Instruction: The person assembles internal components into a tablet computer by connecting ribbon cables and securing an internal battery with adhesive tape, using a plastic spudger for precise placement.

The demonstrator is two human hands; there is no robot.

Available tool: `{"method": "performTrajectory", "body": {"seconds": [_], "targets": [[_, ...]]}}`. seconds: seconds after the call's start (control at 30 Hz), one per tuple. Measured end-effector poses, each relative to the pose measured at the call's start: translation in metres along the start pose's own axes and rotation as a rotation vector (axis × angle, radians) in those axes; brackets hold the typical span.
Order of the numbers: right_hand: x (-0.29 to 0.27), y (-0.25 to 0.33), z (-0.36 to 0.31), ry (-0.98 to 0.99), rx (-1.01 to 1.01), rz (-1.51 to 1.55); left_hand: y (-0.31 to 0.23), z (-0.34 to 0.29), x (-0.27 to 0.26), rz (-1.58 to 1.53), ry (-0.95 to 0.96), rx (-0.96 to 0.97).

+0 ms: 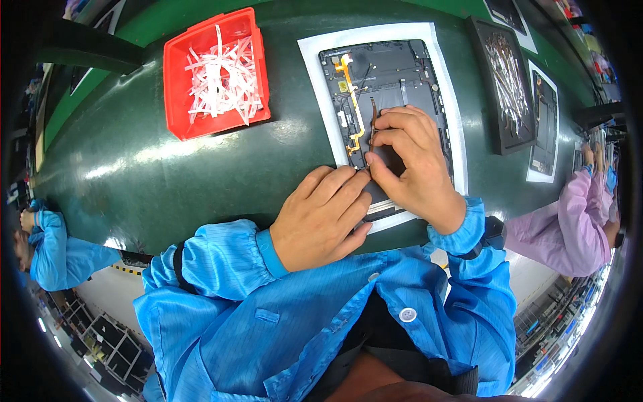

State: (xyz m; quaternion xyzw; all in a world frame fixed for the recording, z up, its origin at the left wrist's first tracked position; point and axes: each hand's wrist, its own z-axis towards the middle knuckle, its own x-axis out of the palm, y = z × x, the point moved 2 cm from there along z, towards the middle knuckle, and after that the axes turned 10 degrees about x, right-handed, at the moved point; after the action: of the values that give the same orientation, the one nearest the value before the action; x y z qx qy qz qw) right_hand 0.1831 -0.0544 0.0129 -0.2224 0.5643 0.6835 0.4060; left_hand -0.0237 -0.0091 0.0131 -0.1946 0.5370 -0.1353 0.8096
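Right grip (420, 164) pinched on dark strip (373, 110); left grip (316, 218) palm-down, fingers bent, hold unclear.

Red bin (176, 94) holding white strips (224, 84); co-worker's pink sleeve (575, 208) far right.

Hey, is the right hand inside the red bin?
No, the right hand is over the dark panel, to the right of the red bin.

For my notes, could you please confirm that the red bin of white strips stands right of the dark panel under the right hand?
Not quite: the head view shows the red bin of white strips left of the dark panel under the right hand.
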Motion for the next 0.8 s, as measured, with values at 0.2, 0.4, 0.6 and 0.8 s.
{"method": "performTrajectory", "body": {"seconds": [0.2,0.4,0.6,0.8], "targets": [[-0.006,0.003,0.001,0.055,0.016,0.028,0.000,-0.001,0.001,0.015,-0.004,0.007],[-0.007,-0.002,0.002,0.044,0.031,0.033,0.000,0.000,0.001,0.002,0.001,-0.003],[-0.011,0.001,0.010,0.038,0.061,0.083,-0.001,0.001,0.000,0.011,0.006,0.006],[-0.007,-0.004,0.022,0.047,0.076,0.106,0.001,0.001,0.001,0.010,-0.005,0.018]]}}
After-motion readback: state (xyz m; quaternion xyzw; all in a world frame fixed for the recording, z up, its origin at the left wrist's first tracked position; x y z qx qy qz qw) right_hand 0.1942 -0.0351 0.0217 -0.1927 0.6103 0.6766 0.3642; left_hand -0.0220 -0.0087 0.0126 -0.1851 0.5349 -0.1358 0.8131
